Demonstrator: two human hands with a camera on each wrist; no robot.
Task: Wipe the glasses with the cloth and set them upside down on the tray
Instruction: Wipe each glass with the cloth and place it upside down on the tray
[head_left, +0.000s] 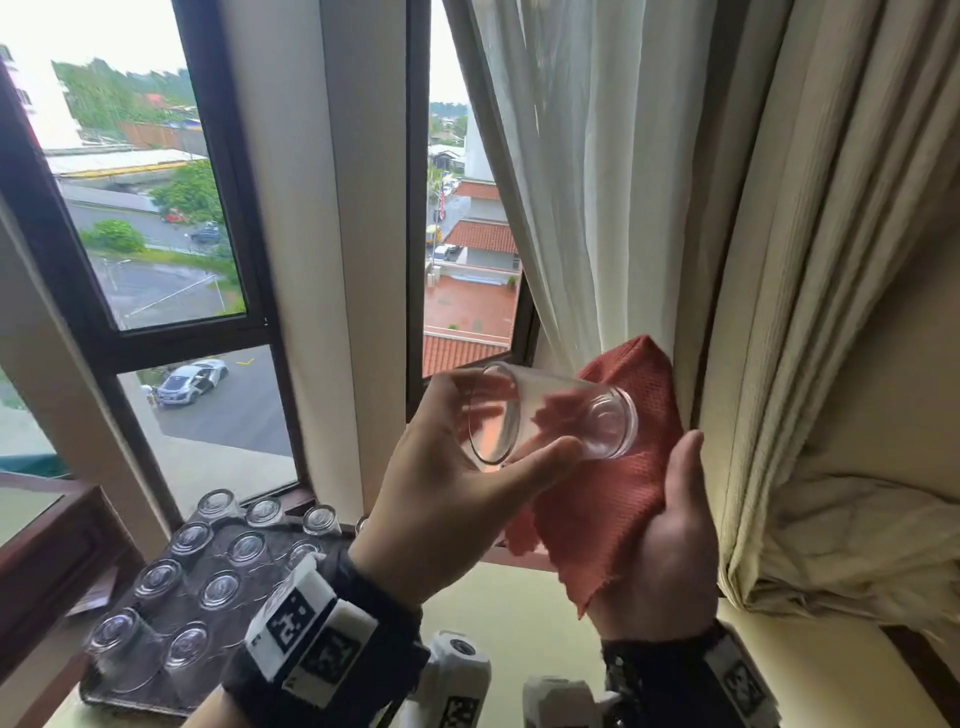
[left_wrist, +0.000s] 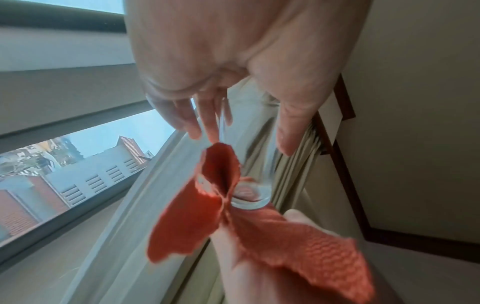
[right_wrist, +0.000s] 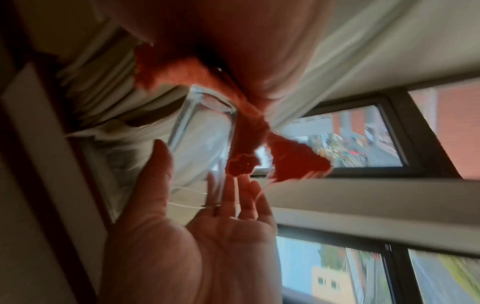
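Held glass (head_left: 550, 415): clear, smooth, glossy; thick base.
Cloth (head_left: 618, 478): rust-red woven fabric, coarse ribbed texture, matt, frayed edge.
Upturned glasses (head_left: 208, 577), lower left: clear, shiny.
Tray (head_left: 135, 699): dark, dull finish.
Curtain (head_left: 810, 260), right: cream fabric, matt, pleated.
Sheer curtain (head_left: 571, 182): thin white cloth.
Window frame (head_left: 223, 171): dark, smooth.

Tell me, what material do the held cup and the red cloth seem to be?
The cup looks like clear, smooth glass: fingers and cloth show through it, and its base is thick. The red cloth seems a woven textile, perhaps cotton, matte, with a visible ribbed weave and a frayed edge.
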